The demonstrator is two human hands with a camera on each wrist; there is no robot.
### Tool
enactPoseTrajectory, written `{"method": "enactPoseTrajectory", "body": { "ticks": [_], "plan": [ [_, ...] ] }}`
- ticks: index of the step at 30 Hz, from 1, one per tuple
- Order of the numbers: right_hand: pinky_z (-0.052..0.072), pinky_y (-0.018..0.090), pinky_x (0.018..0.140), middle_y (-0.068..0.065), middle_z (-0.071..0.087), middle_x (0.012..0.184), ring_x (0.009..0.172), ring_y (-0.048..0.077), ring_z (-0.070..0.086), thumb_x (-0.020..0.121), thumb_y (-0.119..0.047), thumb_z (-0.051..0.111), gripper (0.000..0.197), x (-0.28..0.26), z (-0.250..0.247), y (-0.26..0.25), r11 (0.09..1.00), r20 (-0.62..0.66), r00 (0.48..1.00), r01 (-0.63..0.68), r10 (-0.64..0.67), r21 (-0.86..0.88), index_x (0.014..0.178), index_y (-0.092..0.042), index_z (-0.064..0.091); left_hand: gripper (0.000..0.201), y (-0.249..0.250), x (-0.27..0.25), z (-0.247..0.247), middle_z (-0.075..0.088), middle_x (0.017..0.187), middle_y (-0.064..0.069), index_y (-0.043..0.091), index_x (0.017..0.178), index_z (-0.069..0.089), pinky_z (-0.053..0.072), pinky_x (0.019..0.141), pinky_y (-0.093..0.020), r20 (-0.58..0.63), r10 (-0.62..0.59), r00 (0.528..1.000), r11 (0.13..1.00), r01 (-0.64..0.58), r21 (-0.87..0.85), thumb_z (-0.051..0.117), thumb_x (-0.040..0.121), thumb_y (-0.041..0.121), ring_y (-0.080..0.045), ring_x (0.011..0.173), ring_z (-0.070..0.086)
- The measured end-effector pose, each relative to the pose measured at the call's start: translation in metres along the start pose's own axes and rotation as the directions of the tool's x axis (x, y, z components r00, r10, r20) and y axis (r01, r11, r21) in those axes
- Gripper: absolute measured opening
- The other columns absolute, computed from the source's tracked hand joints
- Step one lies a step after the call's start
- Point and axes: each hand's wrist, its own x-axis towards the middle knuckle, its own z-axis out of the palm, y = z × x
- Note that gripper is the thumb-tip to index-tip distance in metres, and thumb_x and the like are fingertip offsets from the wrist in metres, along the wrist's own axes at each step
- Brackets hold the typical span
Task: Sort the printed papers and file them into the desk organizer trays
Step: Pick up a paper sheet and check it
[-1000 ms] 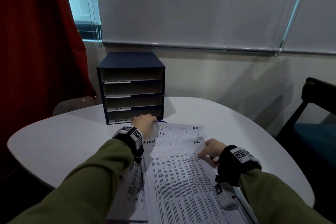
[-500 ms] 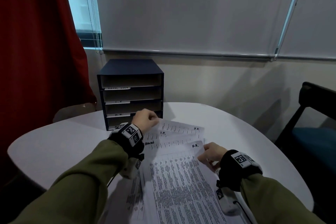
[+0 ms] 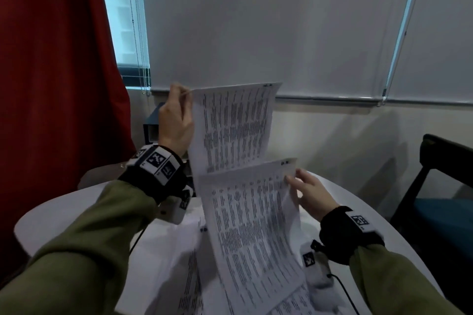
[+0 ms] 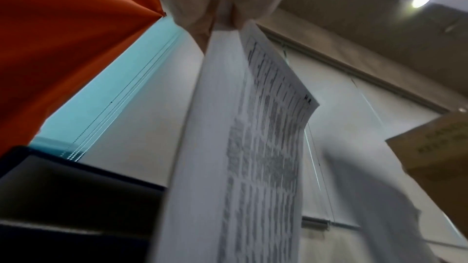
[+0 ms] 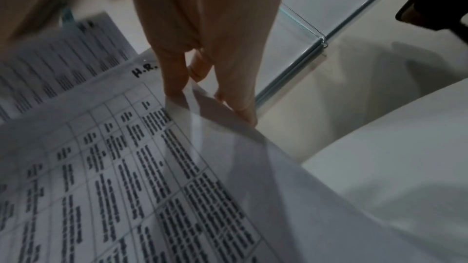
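Two printed sheets are held up above the round white table [image 3: 64, 210]. The upper sheet [image 3: 233, 128] is pinched at its top left corner by the left hand [image 3: 175, 120], thumb and fingers closed on the paper edge, and hangs nearly upright in front of the window blind [image 3: 268, 20]. The lower sheet [image 3: 253, 233] is gripped at its right edge, near the top right corner, by the right hand [image 3: 311, 194]; in the right wrist view the fingertips [image 5: 174, 89] are seen curled round the edge, beside the handwritten mark "H.R." [image 5: 145, 70]. This sheet rises in a curve from the table's near edge, and its top edge overlaps the bottom of the upper sheet. Both sheets are covered with a table of small printed text. More printed papers [image 3: 189, 276] lie flat on the table beneath the raised sheets, toward the near edge. The desk organizer [image 3: 151, 125] is mostly hidden behind the left hand and the upper sheet; only a dark corner is seen, at the table's far left edge. Its trays cannot be made out. A red curtain [image 3: 51, 71] hangs at the left, and a dark chair [image 3: 445, 186] stands beyond the table's right edge.
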Motion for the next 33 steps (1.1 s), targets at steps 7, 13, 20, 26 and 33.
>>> {"method": "enactPoseTrajectory", "body": {
  "ticks": [7, 13, 20, 26, 33],
  "plan": [
    [0.055, 0.027, 0.064, -0.001, 0.072, 0.077, 0.072, 0.016, 0.067, 0.094, -0.010, 0.055, 0.011, 0.023, 0.027, -0.076, 0.983, -0.019, 0.990, 0.142, -0.141, 0.118, 0.086, -0.014, 0.061, 0.017, -0.012, 0.011, 0.001, 0.056, 0.082, 0.004, 0.022, 0.084, 0.049, 0.044, 0.069, -0.025, 0.383, -0.201, 0.902, 0.930, 0.299, -0.215, 0.047, 0.098, 0.012, -0.009, 0.072, 0.053],
    [0.052, 0.043, 0.076, 0.007, 0.060, 0.082, 0.079, 0.025, 0.057, 0.086, -0.018, 0.065, 0.012, 0.032, 0.050, -0.068, 0.970, -0.300, 0.922, 0.231, -0.243, -0.075, 0.078, -0.017, 0.055, 0.050, -0.007, -0.028, -0.005, 0.065, 0.108, -0.008, 0.015, 0.111, 0.057, 0.052, 0.085, -0.036, 0.452, -0.417, 0.788, 0.670, 0.603, -0.433, 0.036, 0.094, 0.057, -0.022, 0.098, 0.064],
    [0.050, 0.031, 0.072, 0.004, 0.055, 0.092, 0.079, 0.017, 0.056, 0.086, -0.006, 0.065, 0.036, 0.011, 0.073, -0.053, 0.912, -0.422, 0.857, 0.384, -0.294, 0.143, 0.100, -0.027, 0.040, 0.033, 0.009, -0.096, 0.014, 0.062, 0.091, -0.004, 0.022, 0.124, 0.032, 0.052, 0.056, -0.029, 0.148, -0.400, 0.904, 0.888, 0.423, -0.183, 0.037, 0.097, 0.005, -0.015, 0.066, 0.059],
    [0.052, 0.049, 0.089, 0.006, 0.059, 0.099, 0.095, 0.031, 0.062, 0.093, -0.011, 0.054, 0.025, -0.008, 0.081, 0.015, 0.994, -0.293, 0.955, 0.063, -0.035, 0.087, 0.111, -0.018, 0.039, 0.027, -0.008, -0.150, 0.019, 0.062, 0.097, -0.003, 0.028, 0.117, 0.030, 0.056, 0.069, -0.049, 0.231, -0.566, 0.791, 0.783, 0.604, -0.149, 0.035, 0.099, 0.008, -0.033, 0.082, 0.064],
    [0.048, 0.035, 0.072, 0.014, 0.057, 0.094, 0.082, 0.027, 0.053, 0.093, -0.004, 0.036, 0.013, 0.002, 0.084, 0.034, 0.935, -0.295, 0.956, -0.115, 0.013, -0.334, 0.101, -0.006, 0.046, 0.056, -0.039, -0.150, 0.014, 0.051, 0.097, 0.016, 0.016, 0.150, 0.011, 0.049, 0.073, -0.033, 0.413, -0.694, 0.590, 0.683, 0.721, 0.119, 0.032, 0.098, 0.011, -0.013, 0.079, 0.056]
  ]
}}
